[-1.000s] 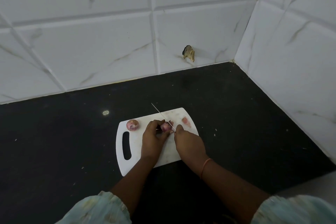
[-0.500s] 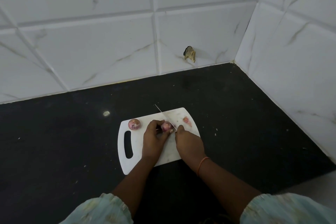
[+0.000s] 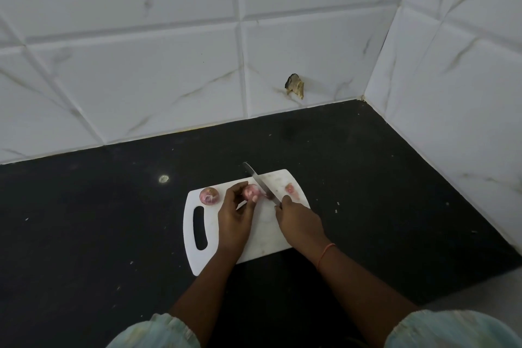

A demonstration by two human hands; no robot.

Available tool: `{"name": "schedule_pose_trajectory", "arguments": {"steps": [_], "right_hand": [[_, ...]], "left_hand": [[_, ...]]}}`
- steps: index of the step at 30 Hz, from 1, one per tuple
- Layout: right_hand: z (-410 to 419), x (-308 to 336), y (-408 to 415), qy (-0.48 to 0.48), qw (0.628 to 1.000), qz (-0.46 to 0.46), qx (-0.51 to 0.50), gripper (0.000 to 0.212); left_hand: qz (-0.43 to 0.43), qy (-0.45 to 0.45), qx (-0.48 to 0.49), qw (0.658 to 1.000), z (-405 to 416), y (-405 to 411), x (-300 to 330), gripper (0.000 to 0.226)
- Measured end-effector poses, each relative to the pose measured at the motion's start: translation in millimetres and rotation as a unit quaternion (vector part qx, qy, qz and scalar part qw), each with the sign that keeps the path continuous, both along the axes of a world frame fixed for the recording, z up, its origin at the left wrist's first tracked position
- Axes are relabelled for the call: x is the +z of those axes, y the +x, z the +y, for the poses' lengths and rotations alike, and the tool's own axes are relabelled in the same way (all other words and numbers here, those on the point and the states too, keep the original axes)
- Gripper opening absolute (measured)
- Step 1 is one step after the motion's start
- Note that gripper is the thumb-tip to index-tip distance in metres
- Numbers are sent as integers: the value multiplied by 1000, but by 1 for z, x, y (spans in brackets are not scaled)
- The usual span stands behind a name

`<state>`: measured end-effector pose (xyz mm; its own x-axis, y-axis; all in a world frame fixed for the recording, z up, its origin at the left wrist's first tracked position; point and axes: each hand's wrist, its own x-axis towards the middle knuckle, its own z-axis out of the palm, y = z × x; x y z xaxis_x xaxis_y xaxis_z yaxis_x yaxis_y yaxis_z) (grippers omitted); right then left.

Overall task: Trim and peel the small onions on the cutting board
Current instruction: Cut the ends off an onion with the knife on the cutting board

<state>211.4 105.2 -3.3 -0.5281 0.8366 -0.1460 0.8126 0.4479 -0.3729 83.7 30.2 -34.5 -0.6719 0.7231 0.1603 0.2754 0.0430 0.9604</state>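
Note:
A white cutting board point(image 3: 265, 237) with a handle slot lies on the black counter. My left hand point(image 3: 236, 215) pinches a small pink onion point(image 3: 250, 191) at its fingertips over the board. My right hand point(image 3: 299, 220) grips a knife point(image 3: 258, 181); its blade slants up to the left and lies against the right side of that onion. A second small onion point(image 3: 209, 195) sits on the board's far left corner. A pink cut piece point(image 3: 291, 189) lies near the board's far right corner.
The black counter point(image 3: 99, 234) runs under white marble-look wall tiles at the back and on the right. A chipped hole point(image 3: 295, 86) marks the back wall. A pale spot point(image 3: 163, 178) and small crumbs lie on the counter.
The knife blade has turned from edge-on to showing its flat side at the onion's right. The onion in my left hand has lifted slightly. Both hands stay over the board.

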Motion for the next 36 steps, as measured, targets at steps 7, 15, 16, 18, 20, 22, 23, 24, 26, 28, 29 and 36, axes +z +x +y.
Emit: {"name": "schedule_pose_trajectory", "arguments": {"steps": [7,15,16,18,20,22,23,24,26,28,29,36], "right_hand": [[-1,5,3,-14,1000,-3,-9,31],[-4,5,7,10,1000,18,-20,29],[-6,3,10,18,998,52,-38,29],[-12,0,14,23,990,116,-75,27],[-17,-2,17,27,987,131,-86,26],[-17,-3,18,19,985,142,-94,24],[-16,-3,17,7,983,151,-101,23],[-15,-1,17,-5,981,161,-110,21],[-12,2,18,-9,974,185,-127,18],[-10,5,22,17,973,187,-133,16],[-8,6,24,30,974,180,-134,17],[-5,10,28,64,985,124,-100,23]], "left_hand": [[10,16,31,999,-1,-1,1,37],[-30,2,83,996,0,-3,-1,18],[-38,0,77,996,0,-2,0,22],[-47,-4,71,996,0,-3,0,30],[-47,-9,67,997,0,-3,0,33],[-40,-17,57,997,0,-3,2,33],[-34,-21,52,998,0,-2,2,32],[-27,-21,46,998,0,-3,3,30],[-20,-16,37,999,1,-4,1,28],[-25,-12,38,999,3,-6,-4,28],[-33,-11,40,999,3,-6,-5,29],[-32,5,26,999,0,0,2,25]]}}
